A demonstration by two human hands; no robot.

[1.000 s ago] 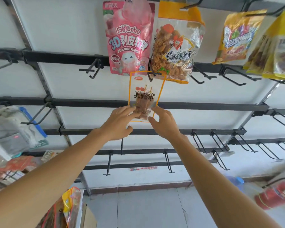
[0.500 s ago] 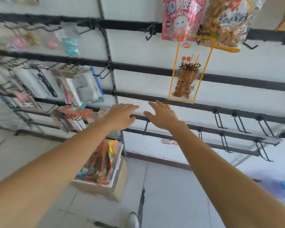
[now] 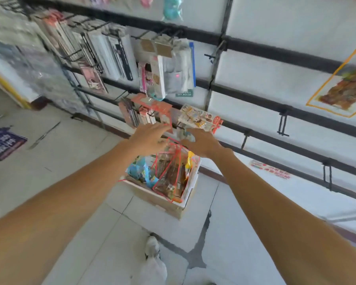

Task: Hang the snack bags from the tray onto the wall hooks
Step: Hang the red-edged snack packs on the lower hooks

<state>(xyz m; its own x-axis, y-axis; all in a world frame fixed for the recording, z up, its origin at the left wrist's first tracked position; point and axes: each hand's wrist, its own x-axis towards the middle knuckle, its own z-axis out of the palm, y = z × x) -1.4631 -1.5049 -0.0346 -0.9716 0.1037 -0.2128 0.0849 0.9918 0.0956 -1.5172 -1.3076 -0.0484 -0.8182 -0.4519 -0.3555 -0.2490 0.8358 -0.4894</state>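
The snack bags [image 3: 169, 177] stand packed in the tray [image 3: 162, 203], a box on the floor [image 3: 70, 161] by the wall [image 3: 275, 23]. Just above them the left hand [image 3: 150, 136] and right hand [image 3: 203, 144] are spread loose, holding nothing. Up on the right, an orange-edged bag [image 3: 341, 89] hangs on the wall near black hooks [image 3: 283, 124].

Left hand [image 3: 150, 136]: stretched out above the box [image 3: 156, 200], palm down, fingers loosely straight.
Right hand [image 3: 203, 144]: just beside the left, over the box's far edge, fingers extended.
Box: cardboard, on the tiled floor [image 3: 70, 161] under the wall rails, packed with upright snack bags [image 3: 169, 175].
Hung bag [image 3: 341, 87]: clear with an orange edge, on the wall at the far right.
Hooks [image 3: 283, 124]: black, on rails right of the hands.
Left racks [image 3: 103, 54]: crowded with blurred packets.
Shoe [image 3: 152, 246]: white, bottom centre.
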